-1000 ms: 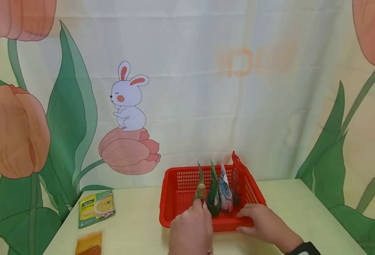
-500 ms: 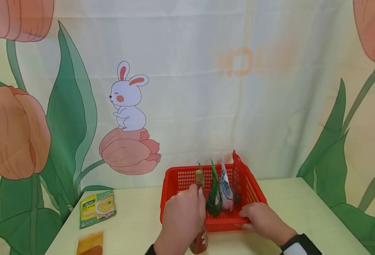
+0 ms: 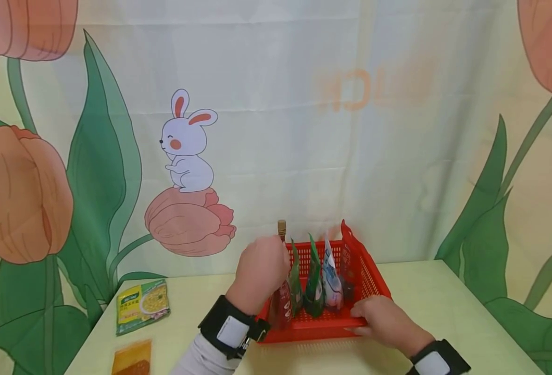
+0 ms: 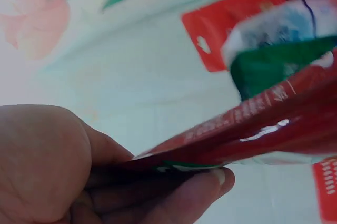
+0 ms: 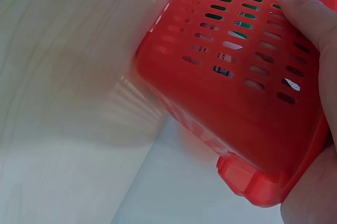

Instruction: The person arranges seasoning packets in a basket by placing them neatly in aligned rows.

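My left hand [image 3: 263, 265] pinches the top of a dark red glossy pouch [image 3: 283, 304] with a gold top end. The pouch hangs upright inside the left part of a red plastic basket [image 3: 323, 331]. In the left wrist view the fingers of that hand [image 4: 184, 197] lie along the narrowing end of the pouch [image 4: 263, 124]. Beside it in the basket stand a green packet [image 3: 296, 281], a darker green packet [image 3: 314, 284], a white and blue packet [image 3: 332, 284] and a red bag [image 3: 349, 260]. My right hand [image 3: 386, 319] grips the basket's front rim near the right corner.
On the table's left side lie a yellow and green soup packet [image 3: 142, 307] and an orange-brown packet [image 3: 132, 358], cut off by the frame. Behind the table [image 3: 201, 317] hangs a printed curtain [image 3: 276, 130] close to the basket's back.
My left hand has carried the red pouch up from in front of the basket, over its front rim and in on the left. The right hand stays on the rim.
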A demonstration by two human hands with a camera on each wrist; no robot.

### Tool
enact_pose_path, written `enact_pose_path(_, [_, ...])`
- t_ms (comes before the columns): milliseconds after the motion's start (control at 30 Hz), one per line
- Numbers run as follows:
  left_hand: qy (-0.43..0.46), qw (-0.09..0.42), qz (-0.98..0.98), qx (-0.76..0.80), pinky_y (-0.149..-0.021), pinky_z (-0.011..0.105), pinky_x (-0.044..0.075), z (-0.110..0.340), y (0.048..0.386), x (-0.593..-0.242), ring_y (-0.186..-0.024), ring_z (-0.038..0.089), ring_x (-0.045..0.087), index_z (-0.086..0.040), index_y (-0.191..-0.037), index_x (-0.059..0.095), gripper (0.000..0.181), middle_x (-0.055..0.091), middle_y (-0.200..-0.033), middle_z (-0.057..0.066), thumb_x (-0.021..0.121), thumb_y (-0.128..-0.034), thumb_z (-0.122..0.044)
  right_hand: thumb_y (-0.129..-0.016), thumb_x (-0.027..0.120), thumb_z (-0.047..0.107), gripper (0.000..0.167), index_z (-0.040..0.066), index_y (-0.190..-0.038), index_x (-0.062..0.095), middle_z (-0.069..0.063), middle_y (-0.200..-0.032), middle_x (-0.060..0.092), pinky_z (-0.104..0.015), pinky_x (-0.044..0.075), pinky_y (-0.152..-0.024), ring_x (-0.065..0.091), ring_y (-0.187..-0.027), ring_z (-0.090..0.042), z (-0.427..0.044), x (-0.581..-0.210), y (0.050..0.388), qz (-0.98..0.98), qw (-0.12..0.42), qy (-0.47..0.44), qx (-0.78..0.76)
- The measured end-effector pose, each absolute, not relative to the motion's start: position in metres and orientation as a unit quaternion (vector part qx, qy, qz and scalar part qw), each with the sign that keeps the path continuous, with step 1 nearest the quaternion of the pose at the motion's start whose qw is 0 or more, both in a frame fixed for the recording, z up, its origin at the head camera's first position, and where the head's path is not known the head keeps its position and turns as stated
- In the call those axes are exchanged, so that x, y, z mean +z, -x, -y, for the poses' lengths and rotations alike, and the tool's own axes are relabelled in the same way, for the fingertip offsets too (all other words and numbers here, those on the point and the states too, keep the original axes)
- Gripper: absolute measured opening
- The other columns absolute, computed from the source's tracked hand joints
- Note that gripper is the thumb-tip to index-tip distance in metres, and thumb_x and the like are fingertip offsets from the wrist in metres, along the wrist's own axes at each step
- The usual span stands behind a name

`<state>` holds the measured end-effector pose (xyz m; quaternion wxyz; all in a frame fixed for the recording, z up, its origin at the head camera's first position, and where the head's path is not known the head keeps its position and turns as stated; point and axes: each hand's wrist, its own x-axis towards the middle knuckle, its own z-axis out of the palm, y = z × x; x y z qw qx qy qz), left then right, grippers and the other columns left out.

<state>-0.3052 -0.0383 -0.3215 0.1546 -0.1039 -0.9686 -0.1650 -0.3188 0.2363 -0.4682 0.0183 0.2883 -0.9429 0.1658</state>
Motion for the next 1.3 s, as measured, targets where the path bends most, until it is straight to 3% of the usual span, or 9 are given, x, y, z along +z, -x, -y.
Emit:
enact_pose_path(167, [0.122,0.142,0.97,-0.158,-0.052,0.026,0.052,0.042,0.334,-0.329,-0.058,0.016,0.059,-0.004,-0.08,0.072,0.018,0.067,-0.069,0.007,0.069,-0.0944,-0.013,-0.084,0.084,0.035,0.013,0.024,-0.089,0.08,0.018,-0.078,0.068,-0.031,0.059,-0.081,0.055,-0.069,-0.001,-0.237,-0.469,0.321,0.942,0.017,-0.288,0.169])
enact_pose_path(333, [0.122,0.142,0.97,-0.153,-0.073,0.033,0.062,0.047,0.355,-0.345,-0.072,0.018,0.067,0.0,-0.093,0.076,0.007,0.075,-0.088,0.011,0.074,-0.0904,-0.006,-0.084,0.084,0.035,0.013,0.024,-0.088,0.079,0.018,-0.077,0.068,-0.03,0.058,-0.08,0.055,-0.068,-0.001,-0.235,-0.467,0.321,0.941,0.011,-0.289,0.174])
enact_pose_path(400, [0.116,0.142,0.97,-0.16,-0.075,0.035,0.063,0.049,0.361,-0.352,-0.074,0.02,0.068,0.001,-0.094,0.076,0.008,0.076,-0.088,0.012,0.073,-0.0902,-0.005,-0.084,0.084,0.035,0.013,0.024,-0.089,0.079,0.018,-0.078,0.068,-0.03,0.058,-0.081,0.055,-0.068,-0.001,-0.234,-0.467,0.321,0.941,0.007,-0.289,0.175])
enact_pose_path(667, [0.086,0.15,0.964,-0.203,-0.065,0.034,0.062,0.057,0.379,-0.383,-0.067,0.019,0.068,0.003,-0.088,0.075,0.02,0.076,-0.084,0.014,0.063,-0.0984,-0.01,-0.084,0.084,0.034,0.013,0.023,-0.09,0.08,0.017,-0.078,0.069,-0.031,0.058,-0.081,0.055,-0.068,-0.001,-0.231,-0.467,0.321,0.942,0.011,-0.29,0.17])
enact_pose_path(900, [0.07,0.144,0.956,-0.248,-0.054,0.031,0.055,0.057,0.386,-0.396,-0.062,0.019,0.065,0.005,-0.091,0.073,0.022,0.075,-0.083,0.016,0.06,-0.0999,-0.011,-0.084,0.085,0.033,0.014,0.022,-0.091,0.081,0.017,-0.079,0.07,-0.033,0.06,-0.083,0.056,-0.068,-0.001,-0.232,-0.468,0.321,0.944,0.009,-0.283,0.173])
enact_pose_path(1300, [0.048,0.084,0.947,-0.305,-0.051,0.025,0.054,0.056,0.387,-0.411,-0.055,0.016,0.061,0.003,-0.097,0.071,0.021,0.069,-0.071,0.01,0.059,-0.1025,-0.013,-0.084,0.085,0.035,0.015,0.023,-0.091,0.081,0.017,-0.08,0.07,-0.033,0.06,-0.083,0.055,-0.069,0.0,-0.237,-0.472,0.323,0.945,0.015,-0.282,0.164])
